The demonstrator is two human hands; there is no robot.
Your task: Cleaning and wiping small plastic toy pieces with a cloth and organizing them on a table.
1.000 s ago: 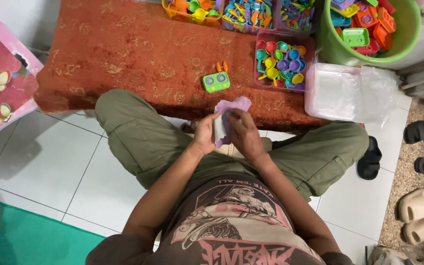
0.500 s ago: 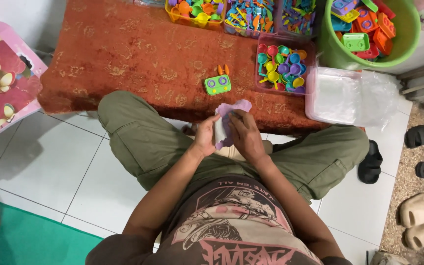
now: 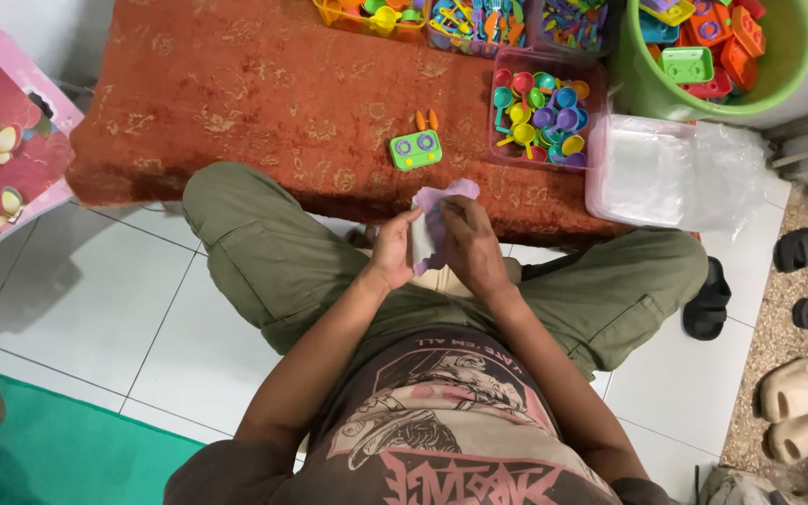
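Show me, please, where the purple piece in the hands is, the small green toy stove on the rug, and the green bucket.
purple piece [image 3: 446,194]: head view, on its wavy top edge above both hands.
green toy stove [image 3: 414,150]: head view, on its top face between the two rings.
green bucket [image 3: 642,89]: head view, on its left outer wall.

The purple thing held between both hands looks like thin, soft plastic. Just past it lies a fuzzy red rug with a rough top. The green toy on it is shiny hard plastic. Under the legs, the white floor tiles look smooth and glossy.
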